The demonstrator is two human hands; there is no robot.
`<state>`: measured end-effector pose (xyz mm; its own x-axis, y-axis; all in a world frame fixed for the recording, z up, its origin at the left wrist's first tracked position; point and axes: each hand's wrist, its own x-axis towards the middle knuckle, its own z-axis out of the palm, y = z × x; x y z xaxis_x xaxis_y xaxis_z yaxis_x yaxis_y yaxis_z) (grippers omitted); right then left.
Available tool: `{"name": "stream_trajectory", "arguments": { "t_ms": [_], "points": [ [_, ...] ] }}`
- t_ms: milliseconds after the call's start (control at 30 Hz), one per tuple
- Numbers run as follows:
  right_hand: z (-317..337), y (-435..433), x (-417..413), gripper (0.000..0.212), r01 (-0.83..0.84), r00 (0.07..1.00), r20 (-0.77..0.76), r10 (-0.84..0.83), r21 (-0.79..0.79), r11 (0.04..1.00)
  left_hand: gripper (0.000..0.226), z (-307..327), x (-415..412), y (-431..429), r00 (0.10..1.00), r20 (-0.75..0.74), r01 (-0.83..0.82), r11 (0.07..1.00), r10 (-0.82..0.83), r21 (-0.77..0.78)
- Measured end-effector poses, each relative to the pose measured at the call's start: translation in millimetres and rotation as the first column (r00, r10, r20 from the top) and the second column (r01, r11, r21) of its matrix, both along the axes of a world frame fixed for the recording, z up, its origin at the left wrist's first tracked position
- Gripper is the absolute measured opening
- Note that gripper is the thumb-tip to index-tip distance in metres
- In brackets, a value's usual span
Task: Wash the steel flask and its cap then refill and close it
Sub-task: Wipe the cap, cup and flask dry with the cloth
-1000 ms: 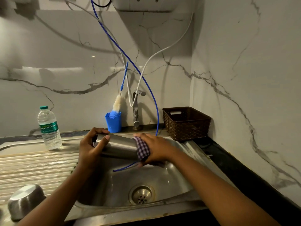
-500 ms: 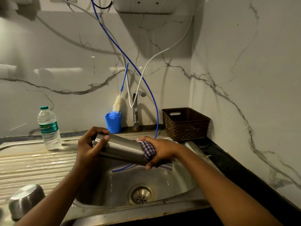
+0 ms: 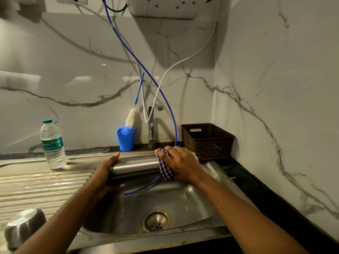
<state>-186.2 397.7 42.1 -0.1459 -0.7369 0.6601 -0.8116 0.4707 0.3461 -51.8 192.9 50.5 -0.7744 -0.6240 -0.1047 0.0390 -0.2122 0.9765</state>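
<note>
Two hands hold a steel flask level over a sink, its length running left to right above the back half of the basin. The left hand grips the flask's left end, thumb on top and fingers curled beneath. The right hand clamps a purple-and-white checked cloth round the right end, hiding it. Which end is the mouth cannot be told. A blue hose drops from the top of the frame, passes behind the right hand and curves out under the flask, its loose end hanging over the basin, up and left of the drain. A white hose loops down from a white wall unit to the tap at the back of the sink. Just left of the tap stands a blue cup with a brush in it, handle up against the marble wall. To the right, a brown basket sits in the corner on the dark surface. On the ridged drainboard at left stands a capped water bottle with a green label. An upturned steel bowl lies at the near left corner, well apart from the flask.
</note>
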Motion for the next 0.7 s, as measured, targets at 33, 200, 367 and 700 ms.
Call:
{"name": "stream_trajectory", "arguments": {
  "t_ms": [33, 200, 367, 700],
  "points": [
    [-2, -1, 0, 0.090, -0.006, 1.000, -0.027, 0.006, -0.005, 1.000, 0.039, -1, 0, -1, 1.000, -0.008, -0.022, 1.000, 0.022, -0.002],
    [0, -8, 17, 0.097, 0.013, 0.944, 0.327, -0.043, 0.092, 0.996, 0.031, -5, 4, 7, 0.980, -0.193, -0.106, 0.924, 0.036, -0.368],
    [-1, -30, 37, 0.103, -0.087, 0.873, 0.486, 0.028, 0.100, 0.991, 0.024, -7, 13, 23, 0.966, -0.242, -0.083, 0.774, -0.093, -0.628],
    [5, -8, 23, 0.098, -0.127, 0.670, 0.742, 0.002, 0.113, 0.985, 0.048, 1, 21, 10, 0.909, -0.339, -0.100, 0.664, -0.242, -0.741]
  ]
}}
